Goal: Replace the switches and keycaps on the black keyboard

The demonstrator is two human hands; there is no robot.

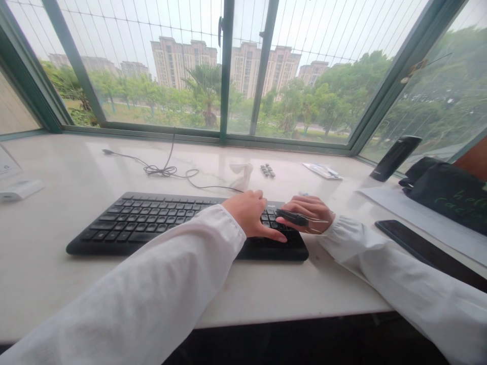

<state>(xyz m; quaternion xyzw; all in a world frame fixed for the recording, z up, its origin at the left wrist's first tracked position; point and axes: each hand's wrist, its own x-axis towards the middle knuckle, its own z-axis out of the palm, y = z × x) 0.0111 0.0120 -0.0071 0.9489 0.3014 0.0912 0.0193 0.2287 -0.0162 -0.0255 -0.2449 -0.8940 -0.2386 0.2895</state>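
Observation:
A black keyboard (152, 215) lies flat on the white counter. My left hand (249, 213) rests over its right part, fingers bent toward the far edge and thumb stretched across the number pad; the fingertips are hidden. My right hand (308, 210), at the keyboard's right end, is closed round the black handle of a keycap puller (294, 218). The puller's thin wires point right, toward my wrist. Near my left thumb, part of the number pad (294, 236) looks dark, without keycaps. Several loose grey keycaps (267, 170) sit in a small group beyond the keyboard.
Behind the keyboard are a coiled black cable (162, 170), a crumpled white tissue (241, 175) and a small clear packet (322, 171). At right are a phone (403, 241), papers (384, 200), a black bag (445, 192) and an upright black object (395, 158). A white box (21, 190) is at left.

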